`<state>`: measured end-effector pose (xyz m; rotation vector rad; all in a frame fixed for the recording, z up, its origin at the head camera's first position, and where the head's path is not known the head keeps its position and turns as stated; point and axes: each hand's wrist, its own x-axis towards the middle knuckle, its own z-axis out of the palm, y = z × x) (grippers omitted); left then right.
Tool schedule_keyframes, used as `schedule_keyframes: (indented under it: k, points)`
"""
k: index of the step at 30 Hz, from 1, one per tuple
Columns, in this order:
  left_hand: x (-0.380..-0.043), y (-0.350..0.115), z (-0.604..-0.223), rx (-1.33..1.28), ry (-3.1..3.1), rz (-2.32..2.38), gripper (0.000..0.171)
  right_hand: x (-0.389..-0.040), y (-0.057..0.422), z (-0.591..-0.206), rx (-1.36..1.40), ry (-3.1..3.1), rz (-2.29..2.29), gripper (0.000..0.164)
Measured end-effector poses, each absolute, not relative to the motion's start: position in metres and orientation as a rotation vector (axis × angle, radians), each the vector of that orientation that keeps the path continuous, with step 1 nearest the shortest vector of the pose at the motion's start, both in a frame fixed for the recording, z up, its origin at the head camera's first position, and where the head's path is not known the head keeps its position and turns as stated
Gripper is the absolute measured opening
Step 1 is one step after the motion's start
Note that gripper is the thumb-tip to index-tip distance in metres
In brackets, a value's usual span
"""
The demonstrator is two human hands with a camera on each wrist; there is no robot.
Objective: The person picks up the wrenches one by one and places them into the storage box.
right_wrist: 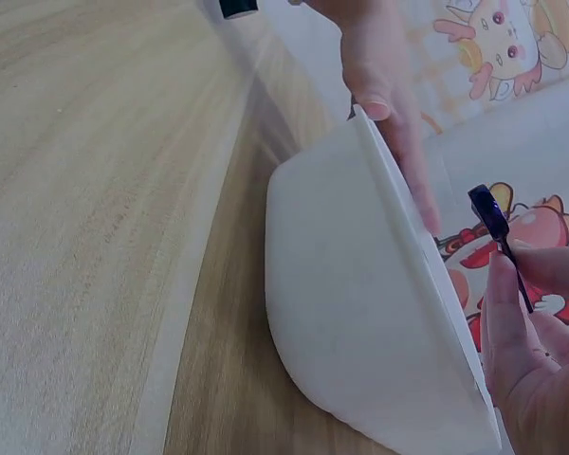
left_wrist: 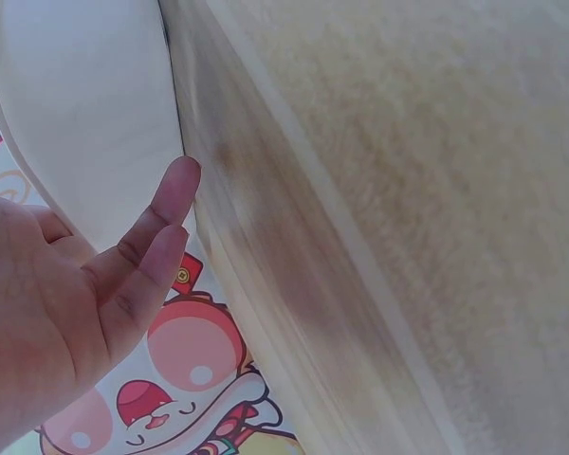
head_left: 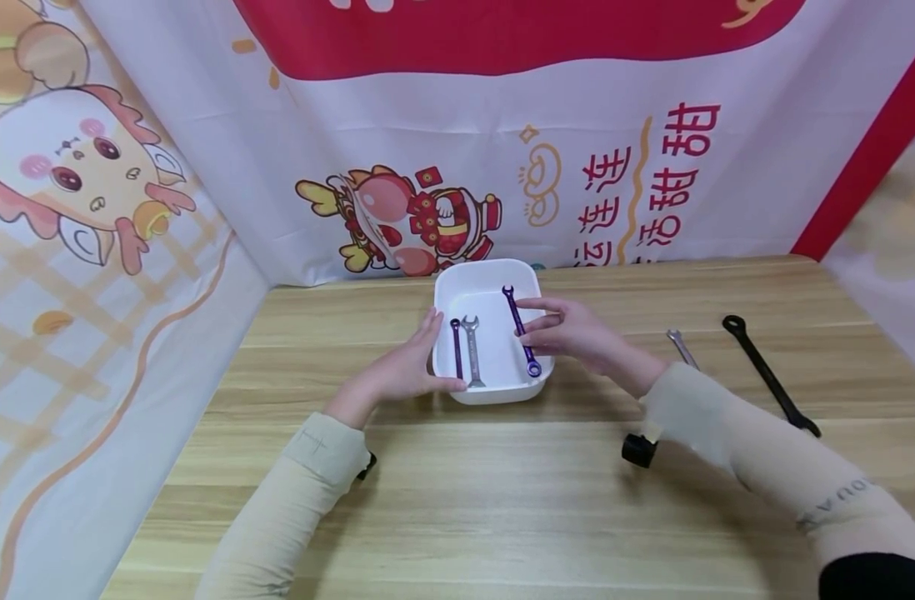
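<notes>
A purple wrench [head_left: 528, 352] is pinched between the thumb and fingers of the right hand [head_left: 573, 333], held over the right part of a white bin [head_left: 495, 329]; the right wrist view shows it raised above the rim. Its metal is deep violet and glossy, with a slim straight shank, a forked open end at the far tip and a round ring at the near end, where a paler edge catches the light; from the wrist it looks almost black. The left hand [head_left: 405, 371] is spread, fingers fairly straight along the bin's left side and thumb at the near rim. Inside the bin, at the left, lie a short dark purple wrench [head_left: 458, 350] and a dull silver wrench [head_left: 473, 354], side by side. A long black wrench [head_left: 765, 367] rests on the wood-grain table [head_left: 472, 500], well to the right.
</notes>
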<state>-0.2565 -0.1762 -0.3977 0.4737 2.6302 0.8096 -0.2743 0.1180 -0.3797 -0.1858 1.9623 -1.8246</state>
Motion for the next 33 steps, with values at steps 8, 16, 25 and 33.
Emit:
schedule_keyframes:
  k: [8, 16, 25, 33]
  points:
    - [-0.257, -0.175, -0.397, 0.477, 2.638, 0.801, 0.123, -0.276, 0.101, -0.380, -0.156, 2.010, -1.803, 0.068]
    - [-0.256, -0.174, -0.395, 0.469, 2.627, 0.813, 0.123, -0.278, 0.088, -0.380, -0.112, 1.991, -1.797, 0.067]
    - [-0.255, -0.176, -0.396, 0.466, 2.621, 0.820, 0.122, -0.283, 0.074, -0.379, -0.118, 1.984, -1.779, 0.071]
    - [-0.256, -0.176, -0.398, 0.474, 2.620, 0.827, 0.123, -0.292, 0.063, -0.378, -0.056, 2.017, -1.693, 0.077]
